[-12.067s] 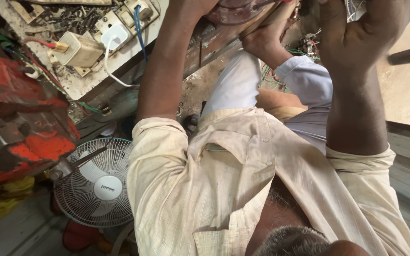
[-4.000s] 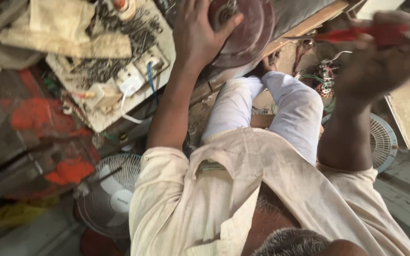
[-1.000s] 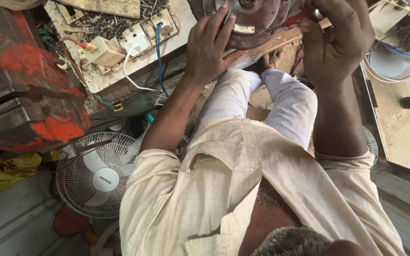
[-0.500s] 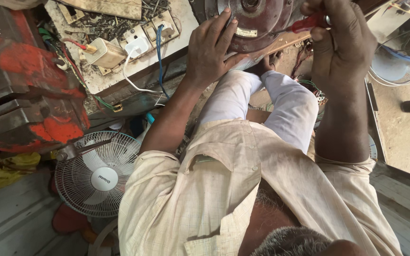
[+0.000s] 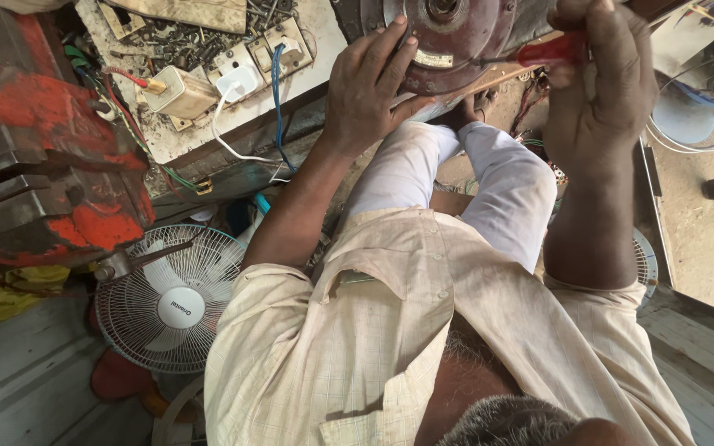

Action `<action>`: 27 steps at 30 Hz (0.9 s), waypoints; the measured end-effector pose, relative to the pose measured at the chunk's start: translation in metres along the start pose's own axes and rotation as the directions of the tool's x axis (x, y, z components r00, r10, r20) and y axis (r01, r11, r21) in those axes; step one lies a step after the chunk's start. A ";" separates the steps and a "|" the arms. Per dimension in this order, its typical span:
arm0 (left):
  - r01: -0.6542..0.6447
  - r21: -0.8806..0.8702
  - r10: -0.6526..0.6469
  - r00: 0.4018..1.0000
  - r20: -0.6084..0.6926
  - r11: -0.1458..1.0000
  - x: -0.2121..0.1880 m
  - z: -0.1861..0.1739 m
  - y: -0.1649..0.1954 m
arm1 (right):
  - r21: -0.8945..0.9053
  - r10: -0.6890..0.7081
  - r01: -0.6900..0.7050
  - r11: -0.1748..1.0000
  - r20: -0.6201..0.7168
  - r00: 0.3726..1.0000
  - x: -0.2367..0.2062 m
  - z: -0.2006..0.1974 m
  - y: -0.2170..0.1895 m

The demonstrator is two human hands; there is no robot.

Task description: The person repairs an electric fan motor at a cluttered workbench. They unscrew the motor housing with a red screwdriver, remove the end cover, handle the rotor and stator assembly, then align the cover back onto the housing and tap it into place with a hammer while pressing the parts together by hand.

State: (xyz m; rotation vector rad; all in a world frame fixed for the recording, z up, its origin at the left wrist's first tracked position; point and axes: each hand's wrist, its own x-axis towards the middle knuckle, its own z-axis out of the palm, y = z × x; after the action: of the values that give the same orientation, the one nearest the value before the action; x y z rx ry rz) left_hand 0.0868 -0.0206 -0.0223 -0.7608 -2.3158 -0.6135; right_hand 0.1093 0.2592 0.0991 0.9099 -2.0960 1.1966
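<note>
A round brown fan motor housing (image 5: 464, 37) rests on a wooden board across my lap at the top of the view. My left hand (image 5: 369, 87) presses flat against the left side of the housing, fingers spread on its rim. My right hand (image 5: 601, 87) is closed around a red-handled screwdriver (image 5: 551, 54) whose shaft points left onto the housing. My legs in white trousers (image 5: 489, 177) lie under the board.
A white table fan (image 5: 167, 301) stands at the lower left. A red metal block (image 5: 39, 157) sits at the left. Above it, a dirty board holds switch boxes (image 5: 237, 74), wires and loose screws. Another fan grille (image 5: 644, 264) shows at the right.
My right hand with the screwdriver has shifted slightly against the housing. My left hand has stayed pressed on the motor's left side.
</note>
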 end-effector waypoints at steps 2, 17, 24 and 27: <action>0.002 -0.005 -0.001 1.000 0.007 1.000 0.000 0.000 0.000 | 0.081 0.015 -0.018 0.997 0.030 0.999 -0.002 -0.003 0.000; -0.021 0.008 0.021 1.000 -0.019 1.000 -0.001 0.001 0.000 | -0.073 0.023 -0.028 0.997 -0.074 0.997 0.001 0.001 0.008; -0.023 0.017 0.023 1.000 -0.009 1.000 0.002 -0.001 0.001 | 0.086 0.112 -0.104 0.991 -0.082 0.990 -0.016 -0.001 0.018; -0.017 -0.002 0.017 1.000 -0.001 1.000 0.003 -0.003 0.002 | 0.026 0.145 -0.143 0.989 -0.126 0.981 -0.020 0.001 0.022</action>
State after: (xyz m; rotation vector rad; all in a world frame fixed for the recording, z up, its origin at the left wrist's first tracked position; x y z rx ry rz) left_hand 0.0874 -0.0201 -0.0182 -0.7802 -2.3056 -0.6086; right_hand 0.1039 0.2725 0.0730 0.6790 -2.0797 1.3115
